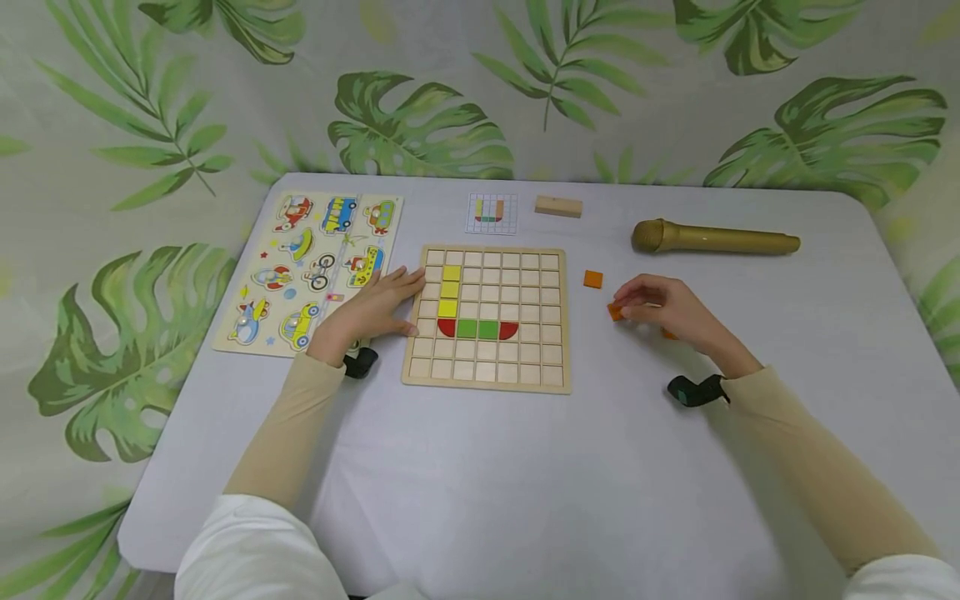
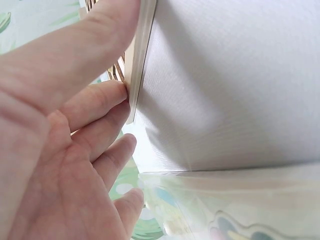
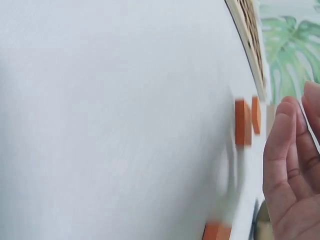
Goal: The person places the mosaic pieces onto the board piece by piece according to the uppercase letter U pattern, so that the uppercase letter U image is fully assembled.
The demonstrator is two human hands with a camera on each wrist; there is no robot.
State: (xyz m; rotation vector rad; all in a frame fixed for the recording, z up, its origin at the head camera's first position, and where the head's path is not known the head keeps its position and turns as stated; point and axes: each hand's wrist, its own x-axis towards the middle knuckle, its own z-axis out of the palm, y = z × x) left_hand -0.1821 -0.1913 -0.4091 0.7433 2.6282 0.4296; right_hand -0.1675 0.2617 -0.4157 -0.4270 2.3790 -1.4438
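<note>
A wooden grid board lies mid-table, holding a column of yellow tiles above a row of two green tiles between rounded red ones. My left hand touches its left edge, thumb and fingers spread; the left wrist view shows fingertips against the board's side. To the board's right, my right hand hovers with bent fingers by an orange square tile. In the right wrist view that tile stands apart from the fingers. Another orange tile lies farther back; a third is partly hidden beneath the hand.
Behind the board lie a pattern card and a plain wooden block. A gold microphone rests at the back right. On the left, a vehicle picture puzzle lies partly under my left hand and wrist.
</note>
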